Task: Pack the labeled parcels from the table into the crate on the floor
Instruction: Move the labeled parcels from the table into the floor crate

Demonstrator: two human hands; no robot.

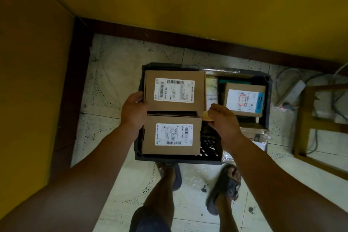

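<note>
- L side: left hand (132,111) grips the left edge of the far parcel (174,90), fingers curled round it. The parcel sits at the far-left end of the crate (178,160), label up. Can't tell if it's fully down or just above the bottom.
- Near parcel (171,134) lies just in front of it, also in the crate, label up, no hand on it.
- Right hand (223,120): fingers bent at the far parcel's near-right corner. Looks like a grip, but contact is partly hidden.
- Mid: pale packet (211,90) stands betw. the far parcel and the right parcel (244,100), which lies tilted at the crate's right end.
- Count: 3 brown labeled parcels, 1 pale packet, 1 crate, 2 hands.
- Progress, my guess: well under way, w/ the third box being set in. Table top not in view, so what's left can't be told.
- Far R: wooden frame (301,118) w/ cables (316,137) on the floor.
</note>
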